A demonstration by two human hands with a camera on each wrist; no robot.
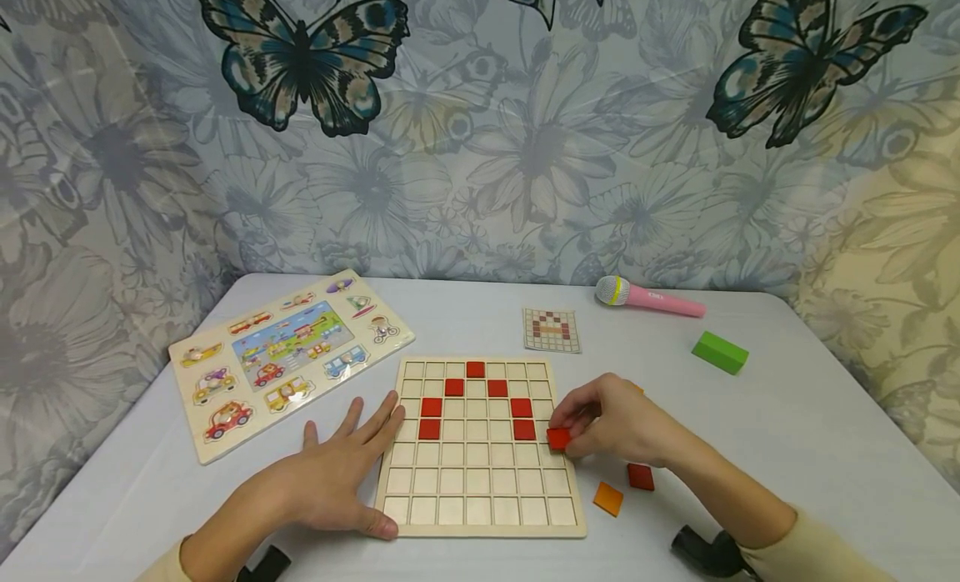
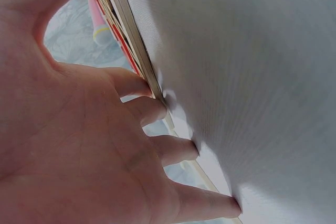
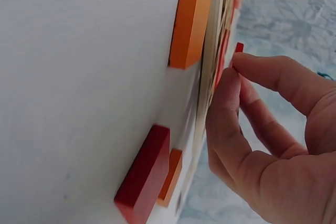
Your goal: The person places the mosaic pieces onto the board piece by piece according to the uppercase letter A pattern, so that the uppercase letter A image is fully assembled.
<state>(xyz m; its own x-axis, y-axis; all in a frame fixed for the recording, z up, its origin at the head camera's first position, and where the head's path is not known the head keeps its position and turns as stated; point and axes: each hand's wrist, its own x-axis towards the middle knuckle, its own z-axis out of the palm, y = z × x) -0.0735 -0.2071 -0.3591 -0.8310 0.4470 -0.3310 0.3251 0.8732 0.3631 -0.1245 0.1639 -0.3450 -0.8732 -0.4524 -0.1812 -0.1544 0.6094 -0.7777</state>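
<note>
A wooden grid board [image 1: 480, 482] lies flat, with several red square tiles [image 1: 475, 369] set in its upper rows in a peaked shape. Spread wide, my left hand [image 1: 330, 478] rests along the board's left edge, thumb at the lower left corner and fingertips by the upper side. My right hand [image 1: 611, 419] pinches a red tile [image 1: 558, 439] between thumb and fingers over the board's right edge. Close below that hand lie a dark red tile [image 1: 641, 476] and an orange tile [image 1: 607, 499]. Another orange tile [image 1: 636, 388] is mostly hidden behind it.
A small pattern card [image 1: 551, 329] lies beyond the board. To the left is a wooden vehicle puzzle [image 1: 300, 357]. A pink toy microphone [image 1: 652, 299] and a green block [image 1: 720, 352] sit at the back right. Patterned cloth hangs behind the white table [image 1: 780, 382].
</note>
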